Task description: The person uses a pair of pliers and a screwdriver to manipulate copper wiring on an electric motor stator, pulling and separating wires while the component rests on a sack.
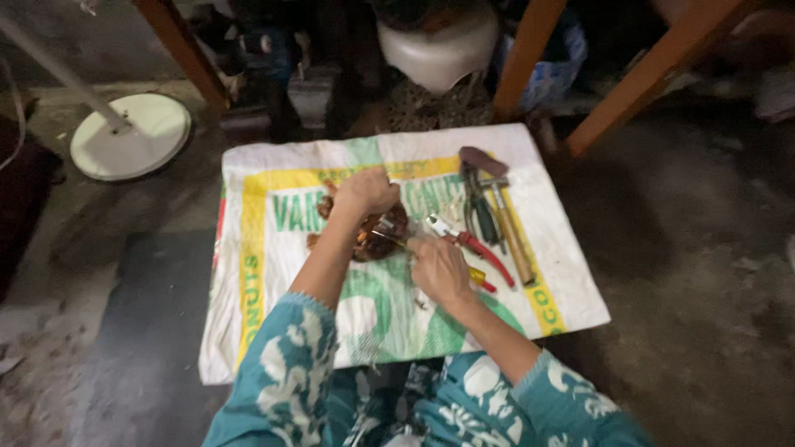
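Apparently midway: my left hand (367, 190) grips the brown, coppery wound part (374, 234) mid-sack on the floor, right hand (439, 269) pinching a thin tool; red-handled pliers (470, 244) lie unused.

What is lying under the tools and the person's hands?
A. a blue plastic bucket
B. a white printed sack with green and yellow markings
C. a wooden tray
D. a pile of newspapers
B: the white woven sack with green and yellow print is spread flat on the dark floor, with the red-handled pliers and both hands, left hand and right hand, over it.
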